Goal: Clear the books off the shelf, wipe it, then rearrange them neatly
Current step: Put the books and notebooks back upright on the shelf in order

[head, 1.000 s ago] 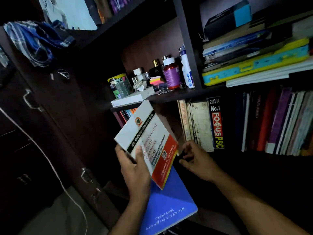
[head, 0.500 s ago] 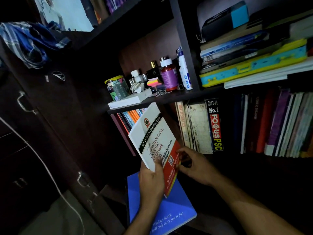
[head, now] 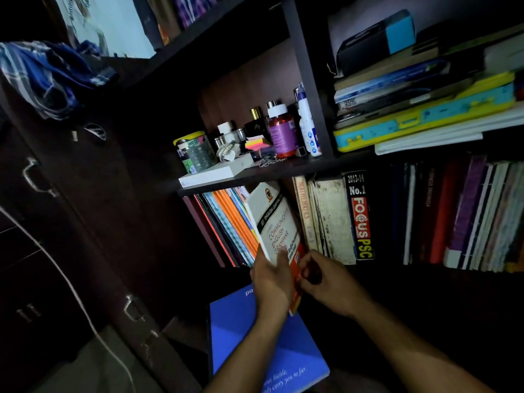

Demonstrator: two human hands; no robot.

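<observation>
1. Left hand (head: 272,282) grips the white-and-red grammar book (head: 279,231): fingers behind the cover, thumb curled over its front. Legible cover text: "ENGLISH LEARNING", "COMMUNIC… ENGLISH GRAMMAR".
2. The book stands tilted at the lower shelf (head: 255,173), in the gap between the orange notebooks (head: 235,222) and a worn spine reading "MATHEMATICS" (head: 304,214).
3. Right hand (head: 326,282) has curled fingers at the book's red lower edge; whether it pinches the edge cannot be told.
4. Black spine (head: 358,217) nearby reads "2013-14 No.1 FOCUS PSC".
5. Blue notebook (head: 266,350) lies flat below the hands; partial print: "…hustle, …carry you so far."
6. Upper shelf holds a purple-labelled bottle (head: 280,131); label text illegible.
</observation>
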